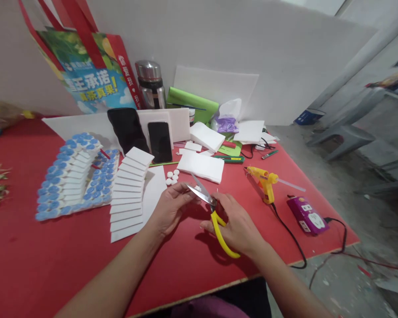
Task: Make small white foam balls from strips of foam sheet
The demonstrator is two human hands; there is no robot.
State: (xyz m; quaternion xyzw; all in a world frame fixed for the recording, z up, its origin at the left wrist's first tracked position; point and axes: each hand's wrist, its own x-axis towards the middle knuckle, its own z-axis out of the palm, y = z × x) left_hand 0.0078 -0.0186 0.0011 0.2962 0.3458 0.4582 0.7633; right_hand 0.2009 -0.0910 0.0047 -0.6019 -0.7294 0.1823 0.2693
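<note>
From where I stand, the person's left hand (174, 205) has its fingers drawn narrow, pinching what looks like a small white piece (197, 188), its shape too small to make out. The piece is at the parted blades of the yellow-handled scissors (214, 217), whose grips are held in the fingers of the right hand (237, 221). Both hands are above the red counter (185, 274), near its front edge.

Just beyond the left hand sits a cluster of white discs (172, 177), and behind the scissors lies a stack of white rectangles (202, 165). To the left, overlapping white cards (128, 196) curve in a stepped row beside a blue-and-white model (55, 187). Over on the right, a yellow glue gun (267, 180) lies near a purple socket box (307, 215).
</note>
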